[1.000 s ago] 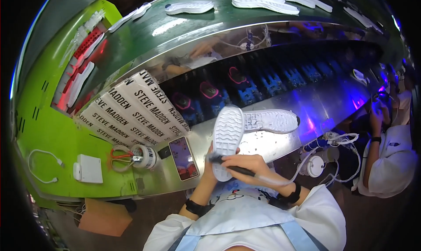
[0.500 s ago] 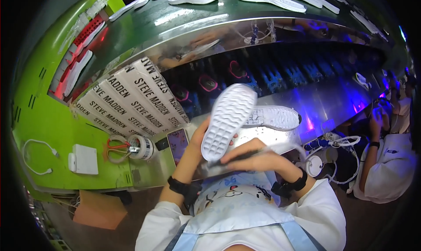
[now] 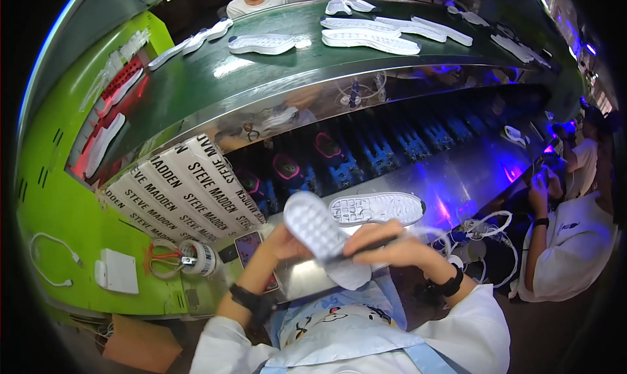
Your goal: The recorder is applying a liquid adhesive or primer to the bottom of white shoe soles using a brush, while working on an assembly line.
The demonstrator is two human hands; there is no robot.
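My left hand (image 3: 285, 245) grips a white shoe sole (image 3: 312, 218) with a blocky tread, blurred by motion and tilted. A smooth white part (image 3: 349, 275) shows below it; I cannot tell if it belongs to the same sole. My right hand (image 3: 385, 245) is closed around a thin dark tool (image 3: 372, 245) with its front end at the sole. A pale hose (image 3: 428, 233) runs behind that hand. Just beyond lies a second white sole (image 3: 377, 207), flat on the metal bench, its gridded inside facing up.
A white printed box (image 3: 186, 191) stands at the left, beside tape rolls (image 3: 197, 258), scissors (image 3: 163, 253) and a phone (image 3: 248, 249). Several soles (image 3: 371, 40) lie on the green belt (image 3: 196, 70). A dark slotted trough (image 3: 392, 123) spans the middle. A co-worker (image 3: 565, 247) sits at right.
The held sole has come down and left, tilting the other way. The right hand and tool now sit across its lower part. The view has lifted, showing more of the belt and people beyond.
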